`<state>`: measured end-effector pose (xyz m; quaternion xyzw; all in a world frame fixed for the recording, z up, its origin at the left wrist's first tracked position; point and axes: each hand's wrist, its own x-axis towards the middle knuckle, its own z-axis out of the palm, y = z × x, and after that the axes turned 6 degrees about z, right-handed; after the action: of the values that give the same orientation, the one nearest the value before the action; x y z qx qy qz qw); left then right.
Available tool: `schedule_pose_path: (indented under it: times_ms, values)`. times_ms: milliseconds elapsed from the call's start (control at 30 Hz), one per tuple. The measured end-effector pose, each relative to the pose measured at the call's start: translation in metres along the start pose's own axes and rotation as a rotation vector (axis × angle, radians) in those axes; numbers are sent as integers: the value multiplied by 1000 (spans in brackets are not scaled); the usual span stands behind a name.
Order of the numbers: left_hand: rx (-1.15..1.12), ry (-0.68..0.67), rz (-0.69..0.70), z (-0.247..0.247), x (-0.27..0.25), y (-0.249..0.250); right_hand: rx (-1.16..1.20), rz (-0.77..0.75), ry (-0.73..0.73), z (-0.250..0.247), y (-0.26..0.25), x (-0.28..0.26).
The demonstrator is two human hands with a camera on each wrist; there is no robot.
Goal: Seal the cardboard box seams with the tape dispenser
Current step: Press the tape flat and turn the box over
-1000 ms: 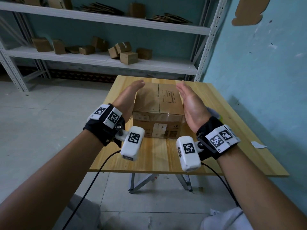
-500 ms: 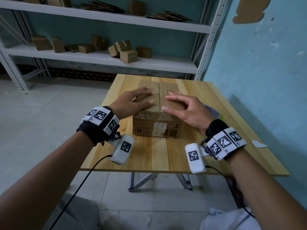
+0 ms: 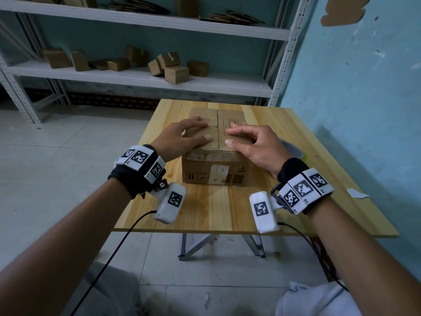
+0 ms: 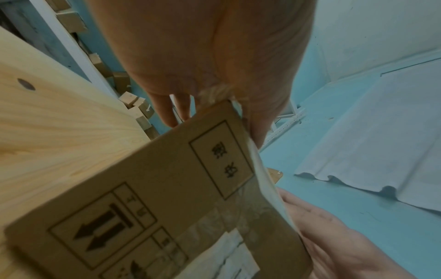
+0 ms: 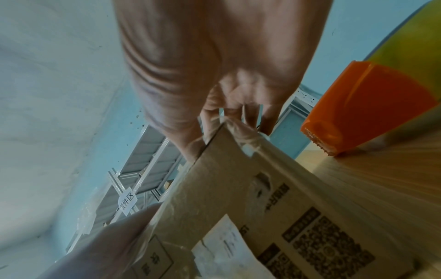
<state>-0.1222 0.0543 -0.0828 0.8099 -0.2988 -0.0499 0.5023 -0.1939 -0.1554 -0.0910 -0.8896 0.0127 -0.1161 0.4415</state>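
Box (image 3: pixel 215 172) on the table (image 3: pixel 227 208), near its middle, both top flaps down and meeting at a centre seam (image 3: pixel 217 131). Left hand (image 3: pixel 182 139) lies flat on the left flap, fingers extended; right hand (image 3: pixel 252 142) rests on the right flap, fingers loosely bent, fingertips touching the cardboard. Neither hand grips anything. Tape dispenser (image 5: pixel 362 107), orange, stands on the table just right of the box, beyond the right hand. Shelves (image 3: pixel 141 76) behind carry small cartons.
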Motion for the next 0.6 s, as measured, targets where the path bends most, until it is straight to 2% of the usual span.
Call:
schedule_pose_path:
  times_ms: [333, 500, 600]
  values:
    - [-80, 18, -3, -3, 4, -4, -38, -9, 104, 3, -3, 1]
    - [36, -20, -10, 1, 1, -1, -171, -29, 139, 13, -8, -4]
    - [14, -11, -13, 1, 0, -1, -192, -35, 153, 16, -9, -4]
